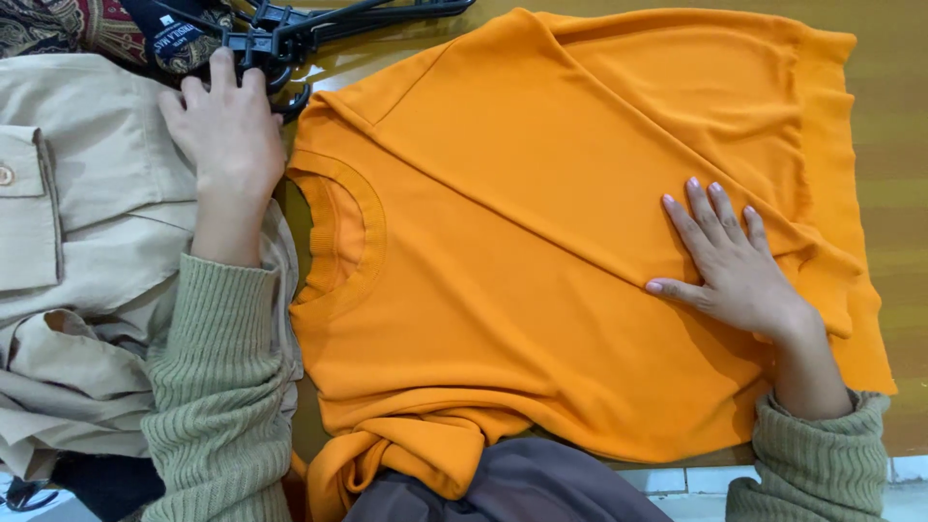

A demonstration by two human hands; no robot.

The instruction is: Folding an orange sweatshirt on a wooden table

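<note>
An orange sweatshirt [541, 242] lies flat on a wooden table [894, 126], its round collar toward the left and one sleeve folded diagonally across the body. My right hand [730, 261] rests palm down on the folded sleeve near the hem side, fingers spread. My left hand [224, 126] lies flat on a beige garment [87, 242] beside the collar, fingers reaching toward black plastic hangers [300, 29]. Both arms wear green ribbed sleeves.
A patterned dark fabric [68, 24] sits at the top left corner. A grey-purple cloth [512, 483] lies at the near edge under the orange sweatshirt's other sleeve. Pale floor tiles [677, 480] show below the table edge.
</note>
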